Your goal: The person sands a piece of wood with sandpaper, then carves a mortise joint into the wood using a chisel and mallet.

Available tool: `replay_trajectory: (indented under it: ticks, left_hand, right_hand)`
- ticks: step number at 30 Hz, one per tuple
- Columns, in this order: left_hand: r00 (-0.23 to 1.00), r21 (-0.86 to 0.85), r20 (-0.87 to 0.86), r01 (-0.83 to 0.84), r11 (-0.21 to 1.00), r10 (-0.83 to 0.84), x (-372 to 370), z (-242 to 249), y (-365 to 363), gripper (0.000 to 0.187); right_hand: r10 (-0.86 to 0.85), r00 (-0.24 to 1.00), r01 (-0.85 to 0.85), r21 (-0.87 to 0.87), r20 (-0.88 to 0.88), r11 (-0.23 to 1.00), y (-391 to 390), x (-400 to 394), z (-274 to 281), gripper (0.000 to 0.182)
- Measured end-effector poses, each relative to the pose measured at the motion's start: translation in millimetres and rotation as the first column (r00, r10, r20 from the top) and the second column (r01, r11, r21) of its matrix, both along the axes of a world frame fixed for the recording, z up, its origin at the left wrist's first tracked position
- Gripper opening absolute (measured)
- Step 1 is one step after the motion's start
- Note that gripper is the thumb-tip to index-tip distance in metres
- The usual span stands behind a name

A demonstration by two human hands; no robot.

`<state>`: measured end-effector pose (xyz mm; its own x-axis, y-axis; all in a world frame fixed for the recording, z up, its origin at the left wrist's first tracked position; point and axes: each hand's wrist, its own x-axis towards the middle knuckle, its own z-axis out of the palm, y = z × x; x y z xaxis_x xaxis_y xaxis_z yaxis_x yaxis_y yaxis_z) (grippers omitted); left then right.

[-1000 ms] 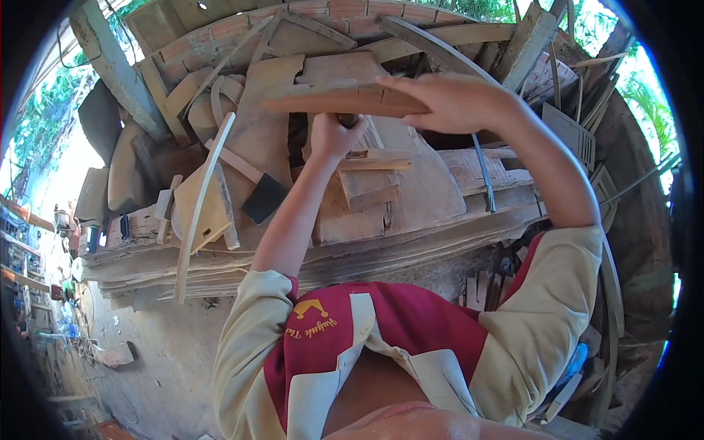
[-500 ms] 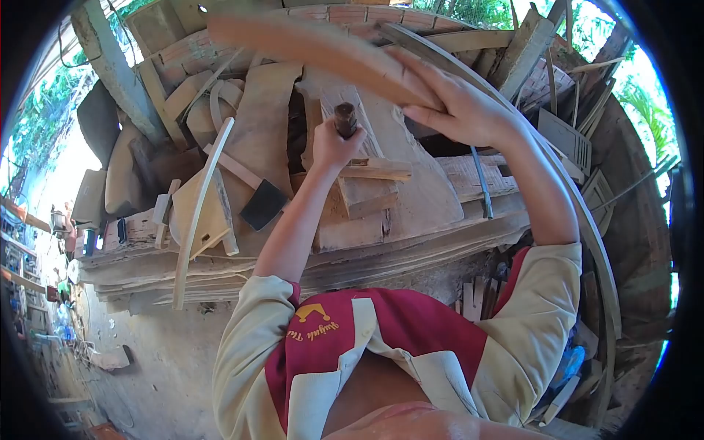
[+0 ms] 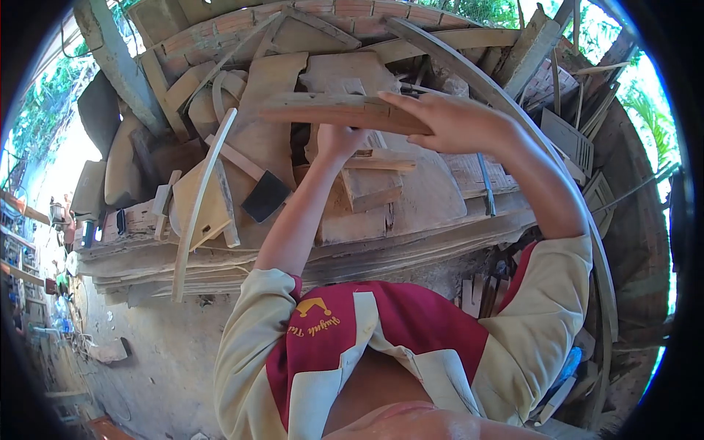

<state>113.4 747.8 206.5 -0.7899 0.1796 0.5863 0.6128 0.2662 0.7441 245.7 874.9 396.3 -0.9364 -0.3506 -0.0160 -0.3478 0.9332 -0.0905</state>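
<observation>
My right hand [image 3: 458, 123] is closed round the right end of a long wooden piece [image 3: 341, 114], held nearly level above the workbench. My left hand [image 3: 339, 143] is below that piece, wrapped round a dark tool handle whose top the piece now hides. Under my left hand lie a thin wood strip [image 3: 389, 163] and a thick wooden block [image 3: 372, 192], on a flat board [image 3: 433, 194].
Left of my left arm are a black-faced square tool [image 3: 265, 196], a curved strip [image 3: 204, 198] and a pale board [image 3: 198, 207]. A blue clamp bar [image 3: 485, 185] stands at the right. A long curved beam [image 3: 506, 103] arcs round the right side.
The long wooden piece has come down from its raised, tilted position to nearly level over my left hand. My right hand has lowered slightly with it. My left hand has stayed at the block.
</observation>
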Motion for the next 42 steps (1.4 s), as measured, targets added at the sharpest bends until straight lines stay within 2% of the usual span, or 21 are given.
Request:
replay_trajectory:
  ticks: [1, 2, 4, 5, 6, 8, 9, 10, 11, 12, 13, 14, 16, 18, 21, 26, 29, 31, 34, 40, 42]
  left_hand:
    - [0.991, -0.017, -0.128, -0.04, 0.999, 0.038, -1, 0, 1, 0.021]
    - [0.99, -0.01, -0.135, -0.044, 0.999, 0.043, -4, 0, 1, 0.021]
    - [0.989, -0.073, 0.149, 0.018, 0.997, -0.007, 3, 9, -3, 0.025]
    - [0.988, -0.074, 0.153, 0.023, 0.997, -0.011, 3, 11, -3, 0.025]
    - [0.987, -0.079, 0.162, 0.019, 0.997, -0.006, 2, 11, -3, 0.028]
    - [0.984, -0.085, 0.175, 0.016, 0.996, -0.001, 2, 8, -1, 0.031]
    - [0.992, -0.031, 0.125, 0.018, 0.999, -0.014, 2, 7, -1, 0.03]
    - [0.997, 0.021, 0.07, 0.022, 1.0, -0.023, 2, 7, -1, 0.029]
    - [0.998, 0.019, 0.065, 0.023, 1.0, -0.025, 3, 7, -1, 0.029]
    - [0.998, 0.064, -0.056, 0.001, 0.998, 0.002, 4, 10, 1, 0.025]
    - [0.986, 0.106, -0.167, -0.011, 0.994, 0.029, 7, 10, 2, 0.021]
    - [0.987, 0.097, -0.161, -0.003, 0.995, 0.019, 7, 8, 2, 0.021]
    - [0.993, 0.002, 0.11, 0.037, 0.999, -0.037, 0, 8, 0, 0.028]
    - [0.99, 0.005, 0.132, 0.046, 0.999, -0.046, -2, 7, 0, 0.027]
    - [0.982, 0.041, 0.173, 0.073, 0.997, -0.079, -3, 2, 0, 0.026]
    - [0.976, 0.085, 0.154, 0.14, 0.987, -0.152, -5, -7, -3, 0.025]
    - [0.963, 0.169, 0.127, 0.216, 0.962, -0.238, -11, -19, -4, 0.021]
    - [0.94, 0.267, 0.115, 0.283, 0.921, -0.322, -7, -18, -9, 0.014]
    - [0.916, 0.267, 0.126, 0.339, 0.902, -0.381, -5, -17, -15, 0.005]
    - [0.868, 0.488, 0.106, 0.38, 0.786, -0.486, -7, -22, -22, 0.004]
    - [0.859, 0.481, 0.112, 0.394, 0.783, -0.5, -5, -23, -25, 0.005]
  right_hand:
    - [-0.069, 0.991, 0.051, 0.152, 0.118, 0.987, -1, 2, 5, 0.067]
    - [-0.066, 0.992, 0.048, 0.158, 0.11, 0.986, -2, 6, 16, 0.067]
    - [-0.051, 0.997, 0.059, 0.173, -0.053, 0.983, -4, 15, 34, 0.068]
    - [0.109, 0.942, -0.114, 0.004, -0.319, 0.994, 13, 4, 16, 0.067]
    - [0.105, 0.943, -0.11, 0.003, -0.314, 0.994, 16, -1, 5, 0.067]
    - [0.056, 0.975, -0.098, -0.19, -0.216, 0.977, 20, -8, -15, 0.067]
    - [0.01, 0.999, -0.013, -0.078, -0.047, 0.997, 11, -8, -28, 0.065]
    - [0.011, 0.999, -0.015, -0.082, -0.047, 0.996, 12, -4, -24, 0.065]
    - [-0.072, 0.996, 0.073, -0.021, 0.053, 0.997, 14, 5, -15, 0.064]
    - [-0.158, 0.977, 0.152, 0.053, 0.141, 0.987, 9, 14, 3, 0.063]
    - [-0.148, 0.985, 0.139, 0.101, 0.088, 0.985, 8, 21, 10, 0.065]
    - [-0.156, 0.983, 0.147, 0.094, 0.095, 0.985, 14, 22, 2, 0.065]
    - [0.023, 0.978, -0.071, -0.226, -0.206, 0.972, 24, 20, -13, 0.064]
    - [-0.039, 0.979, -0.018, -0.275, -0.198, 0.961, 25, 17, -25, 0.065]
    - [-0.308, 0.937, 0.246, -0.317, -0.165, 0.916, 27, -3, -72, 0.066]
    - [-0.52, 0.835, 0.489, -0.19, -0.18, 0.851, 38, -54, -179, 0.068]
    - [-0.546, 0.812, 0.533, -0.118, -0.207, 0.838, 42, -74, -220, 0.068]
    - [-0.559, 0.792, 0.551, -0.106, -0.244, 0.828, 40, -78, -235, 0.068]
    - [-0.57, 0.78, 0.574, -0.07, -0.257, 0.816, 33, -77, -241, 0.068]
    - [-0.504, 0.815, 0.539, 0.054, -0.285, 0.841, 27, -77, -246, 0.067]
    - [-0.505, 0.816, 0.542, 0.066, -0.281, 0.838, 27, -78, -246, 0.067]
